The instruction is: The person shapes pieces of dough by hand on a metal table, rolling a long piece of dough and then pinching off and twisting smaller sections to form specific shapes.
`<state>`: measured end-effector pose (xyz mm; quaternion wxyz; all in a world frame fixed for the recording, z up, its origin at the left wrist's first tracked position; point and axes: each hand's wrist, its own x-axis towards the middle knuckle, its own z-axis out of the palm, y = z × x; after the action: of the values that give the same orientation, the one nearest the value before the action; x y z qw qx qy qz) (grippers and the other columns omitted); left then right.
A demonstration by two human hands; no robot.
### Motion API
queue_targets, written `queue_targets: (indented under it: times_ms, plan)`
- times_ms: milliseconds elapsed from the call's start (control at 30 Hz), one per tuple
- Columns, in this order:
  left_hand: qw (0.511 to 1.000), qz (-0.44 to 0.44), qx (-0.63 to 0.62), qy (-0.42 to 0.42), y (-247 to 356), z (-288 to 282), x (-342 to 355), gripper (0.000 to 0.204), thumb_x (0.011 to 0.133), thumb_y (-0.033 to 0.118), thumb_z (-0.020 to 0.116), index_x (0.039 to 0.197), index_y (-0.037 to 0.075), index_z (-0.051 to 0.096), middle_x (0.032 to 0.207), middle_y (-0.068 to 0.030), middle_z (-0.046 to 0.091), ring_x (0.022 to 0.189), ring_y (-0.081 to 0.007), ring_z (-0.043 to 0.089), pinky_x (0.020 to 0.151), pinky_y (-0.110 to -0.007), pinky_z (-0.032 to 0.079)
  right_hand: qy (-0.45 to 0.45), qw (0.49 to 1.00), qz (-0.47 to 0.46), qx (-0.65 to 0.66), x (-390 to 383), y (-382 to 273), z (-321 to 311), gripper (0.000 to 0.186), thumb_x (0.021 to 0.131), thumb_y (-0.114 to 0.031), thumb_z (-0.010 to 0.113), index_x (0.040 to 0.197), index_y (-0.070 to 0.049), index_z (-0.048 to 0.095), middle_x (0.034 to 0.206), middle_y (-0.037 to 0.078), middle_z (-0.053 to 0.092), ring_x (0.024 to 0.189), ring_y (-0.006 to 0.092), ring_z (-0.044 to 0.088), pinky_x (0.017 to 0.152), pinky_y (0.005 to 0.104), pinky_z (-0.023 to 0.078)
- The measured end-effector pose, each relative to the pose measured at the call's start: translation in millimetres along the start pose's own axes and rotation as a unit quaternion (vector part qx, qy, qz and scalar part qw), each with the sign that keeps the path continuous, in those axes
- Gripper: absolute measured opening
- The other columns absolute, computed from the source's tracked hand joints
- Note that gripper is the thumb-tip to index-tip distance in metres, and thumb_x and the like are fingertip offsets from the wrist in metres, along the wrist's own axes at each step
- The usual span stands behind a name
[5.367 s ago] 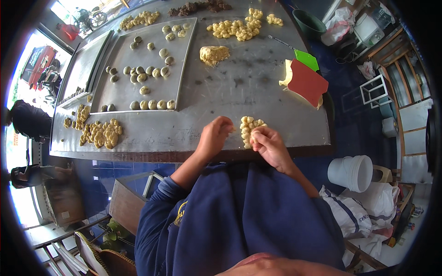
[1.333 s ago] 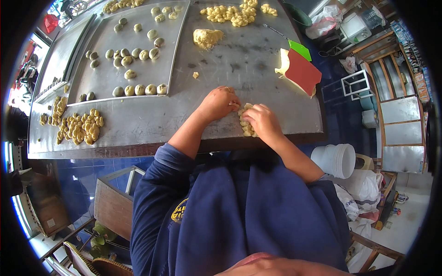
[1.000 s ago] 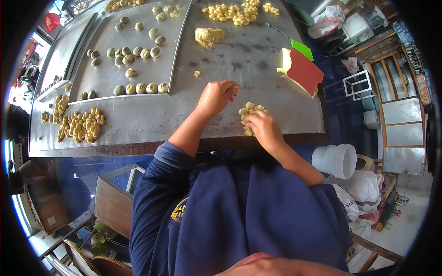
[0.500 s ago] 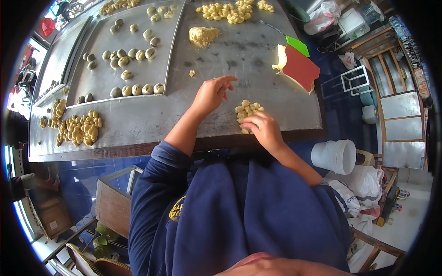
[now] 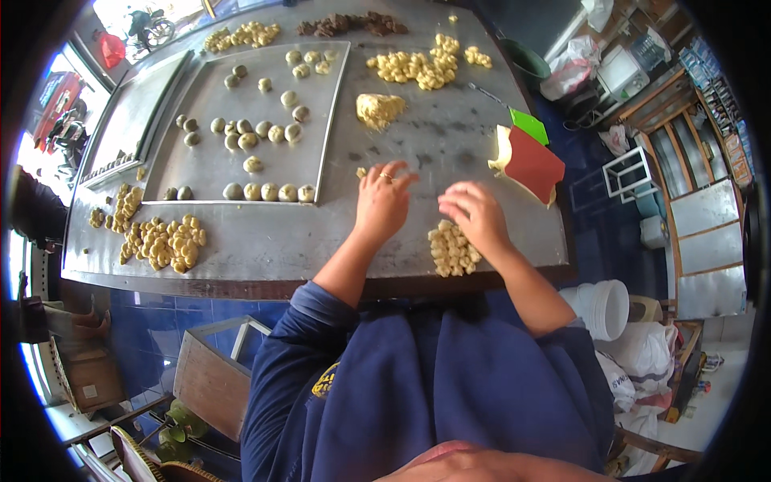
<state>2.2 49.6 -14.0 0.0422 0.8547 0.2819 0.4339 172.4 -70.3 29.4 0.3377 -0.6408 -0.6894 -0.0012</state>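
Dough nuggets (image 5: 454, 255), small, pale yellow and knobbly, in one heap by two bare hands.
The heap lies to the near right of a flat, grey, square metal tray (image 5: 209, 165); the right hand (image 5: 482, 218) is at its far end, fingers loosely bent and slightly parted. The left hand (image 5: 383, 207), closer to the tray, spreads its fingers wide beside one yellow dough scrap (image 5: 361, 172). Rounded, glossy yellow dough lumps (image 5: 165, 243) cluster at the tray's near left. Smooth greyish-yellow balls (image 5: 269, 192) sit on it, seven along its near edge: five together, two apart. Right of it are one flat red panel (image 5: 532, 169) over ragged pale-yellow material, one green blade (image 5: 528, 126) with a thin handle, and one rough yellow dough block (image 5: 379, 111). Crumbly brown clumps (image 5: 351, 25) lie beyond its far edge.
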Motion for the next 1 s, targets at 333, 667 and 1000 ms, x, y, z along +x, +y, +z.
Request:
queue_targets:
  times_ms: [333, 667, 1000]
  plan:
    - [0.909, 0.077, -0.24, -0.332, 4, 16, -15, 0.024, 0.08, 0.034, 0.07, 0.086, 0.011, 0.073, 0.089, -0.0109, 0.069, 0.09, -0.0311, 0.063, 0.083, -0.043, 0.05, -0.008, 0.985, -0.148, -0.086, 156, 90, 122, 0.026, 0.082, -0.009, 0.067, 0.108, -0.011, 0.07, 0.103, 0.006, 0.069, 0.092, 0.0296, 0.061, 0.08, 0.0397, 0.052]
    - [0.874, 0.026, -0.337, -0.348, 12, 14, -18, 0.02, 0.069, 0.017, 0.075, 0.085, 0.01, 0.066, 0.083, -0.0052, 0.066, 0.089, -0.0263, 0.063, 0.081, -0.04, 0.048, -0.05, 0.986, -0.097, -0.122, 168, 75, 145, 0.009, 0.084, -0.012, 0.063, 0.08, -0.009, 0.07, 0.085, 0.01, 0.066, 0.088, 0.029, 0.061, 0.074, 0.0425, 0.051]
    - [0.901, -0.046, -0.369, -0.223, 6, 12, -7, 0.017, 0.076, 0.008, 0.069, 0.093, 0.008, 0.072, 0.081, -0.0089, 0.068, 0.075, -0.0261, 0.067, 0.071, -0.038, 0.053, -0.124, 0.95, 0.142, 0.247, 90, 66, 65, 0.013, 0.091, -0.016, 0.067, 0.094, -0.004, 0.07, 0.088, 0.006, 0.07, 0.08, 0.0174, 0.067, 0.073, 0.029, 0.053]
